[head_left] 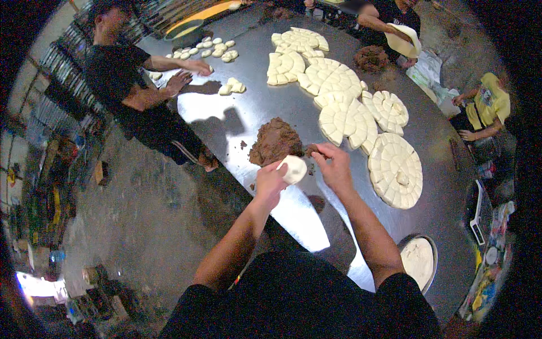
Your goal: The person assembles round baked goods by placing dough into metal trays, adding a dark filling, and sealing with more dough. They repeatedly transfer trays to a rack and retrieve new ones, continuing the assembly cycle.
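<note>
A flattened round of pale dough (pixel 294 170) rests in my left hand (pixel 270 183), its fingers curled round the edge. My right hand (pixel 335 166) pinches a small lump of brown filling (pixel 311 150) between thumb and fingers, just right of the dough round. Directly beyond both hands sits a big crumbly mound of brown filling (pixel 275 141) on the metal table, with a few loose crumbs about it. To the right lie rounds of cut dough pieces (pixel 396 171), packed in ring patterns.
More cut dough (pixel 332 78) stretches toward the far side. A bowl of pale powder or dough (pixel 418 263) stands near right. At left a person (pixel 121 73) handles dough beside small dough balls (pixel 217 48). Another filling mound (pixel 371 58) and other people are at the far right.
</note>
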Tool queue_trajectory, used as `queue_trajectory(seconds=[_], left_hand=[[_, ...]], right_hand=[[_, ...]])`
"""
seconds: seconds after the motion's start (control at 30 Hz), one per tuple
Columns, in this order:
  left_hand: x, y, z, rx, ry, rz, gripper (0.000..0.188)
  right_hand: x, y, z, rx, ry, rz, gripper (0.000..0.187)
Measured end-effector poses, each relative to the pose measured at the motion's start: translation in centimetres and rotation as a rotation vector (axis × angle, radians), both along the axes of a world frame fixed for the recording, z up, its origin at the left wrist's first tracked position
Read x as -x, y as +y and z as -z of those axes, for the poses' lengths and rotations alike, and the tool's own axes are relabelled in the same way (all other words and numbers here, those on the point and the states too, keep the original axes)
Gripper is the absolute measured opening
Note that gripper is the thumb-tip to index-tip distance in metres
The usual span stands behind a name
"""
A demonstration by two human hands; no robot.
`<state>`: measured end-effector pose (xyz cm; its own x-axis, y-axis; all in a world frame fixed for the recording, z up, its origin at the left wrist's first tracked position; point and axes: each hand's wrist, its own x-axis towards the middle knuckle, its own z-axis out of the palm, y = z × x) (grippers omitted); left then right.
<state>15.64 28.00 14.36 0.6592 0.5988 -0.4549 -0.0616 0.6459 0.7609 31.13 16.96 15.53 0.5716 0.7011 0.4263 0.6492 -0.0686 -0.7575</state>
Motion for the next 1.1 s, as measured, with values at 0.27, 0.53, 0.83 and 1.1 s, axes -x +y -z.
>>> queue_trajectory(seconds=[0.27, 0.53, 0.83, 1.1], left_hand=[[-2.8, -4.7, -7.9, -0.105, -0.169, 0.244, 0.03], [-3.6, -8.9, -12.5, -0.017, -0.358, 0.405, 0.035], [-3.7, -13.1, -16.4, 0.001, -0.42, 0.378, 0.039], [-2.9, -14.0, -18.3, -0.225, -0.381, 0.348, 0.033]], right_hand=[[2.2, -7.5, -7.6, 0.029, -0.416, 0.102, 0.035], [5.3, -11.0, -11.4, -0.188, -0.052, 0.24, 0.033], [5.4, -13.5, -14.5, -0.205, -0.3, 0.355, 0.024], [7.0, -14.8, -16.4, -0.284, -0.33, 0.36, 0.03]])
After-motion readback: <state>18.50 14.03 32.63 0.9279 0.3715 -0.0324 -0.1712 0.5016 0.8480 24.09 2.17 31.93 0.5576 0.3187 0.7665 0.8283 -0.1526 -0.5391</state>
